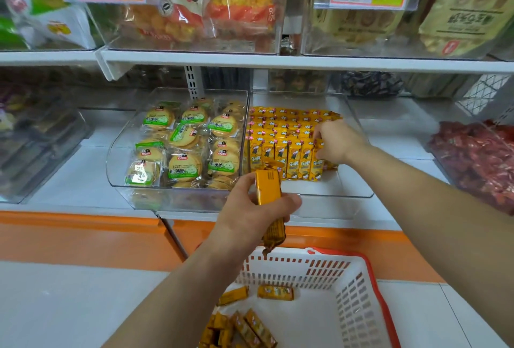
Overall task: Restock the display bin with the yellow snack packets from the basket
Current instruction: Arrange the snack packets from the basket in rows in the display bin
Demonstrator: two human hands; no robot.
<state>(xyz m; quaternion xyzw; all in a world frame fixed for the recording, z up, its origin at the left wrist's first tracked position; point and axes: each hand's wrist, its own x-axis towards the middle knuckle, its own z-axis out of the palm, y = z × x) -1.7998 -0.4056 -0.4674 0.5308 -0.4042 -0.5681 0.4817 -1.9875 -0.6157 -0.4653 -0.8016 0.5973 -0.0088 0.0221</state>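
Observation:
A clear display bin (358, 178) on the lower shelf holds rows of upright yellow snack packets (289, 150). My right hand (338, 141) reaches into the bin and pinches one yellow packet (319, 144) at the right end of the front row. My left hand (250, 208) is in front of the bin, above the basket, and grips a bunch of yellow packets (268, 194). The white basket with a red rim (370, 292) sits on the floor below, with several loose yellow packets (275, 292) in it.
Left of the yellow packets, a clear bin (122, 180) holds round biscuit packs with green labels. A bin of red-wrapped sweets (478, 158) sits at the right. The upper shelf (250, 58) carries more bins and price tags. An orange base strip (83, 236) runs below the shelf.

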